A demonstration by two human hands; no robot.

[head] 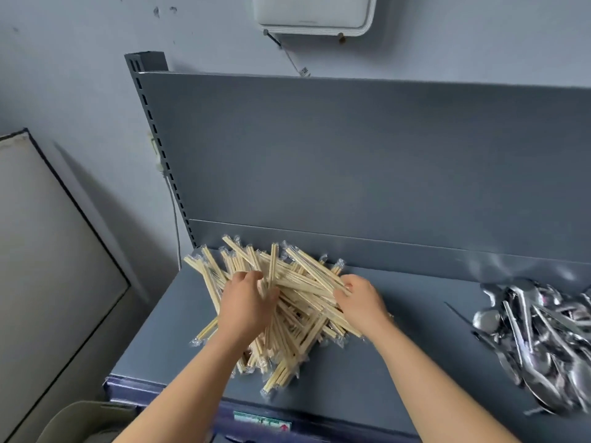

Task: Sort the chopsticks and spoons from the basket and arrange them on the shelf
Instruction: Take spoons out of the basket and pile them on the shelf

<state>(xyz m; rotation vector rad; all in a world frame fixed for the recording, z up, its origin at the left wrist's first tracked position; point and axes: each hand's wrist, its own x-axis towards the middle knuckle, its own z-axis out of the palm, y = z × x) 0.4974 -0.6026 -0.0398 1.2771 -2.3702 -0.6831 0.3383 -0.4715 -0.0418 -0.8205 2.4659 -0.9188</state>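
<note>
Your left hand [248,303] and right hand [361,300] both curl fingers around chopsticks [303,282] piled on the shelf [399,353], spoons [543,340] heaped well apart to the right.

Blurry heap of spoons [540,343], partly beyond the picture's right edge.

The chopsticks [297,282] lie in a crossed pile on the left part of the shelf [383,372], their far ends near the back panel [351,155]. The spoons [543,346] lie heaped on the right part, well apart from the pile. The left hand [246,302] sits on the pile's left side and the right hand [361,298] on its right edge, both with fingers curled into the sticks. The post [153,139] stands behind the shelf's left corner. A container [86,420] sits below its front left corner.
</note>
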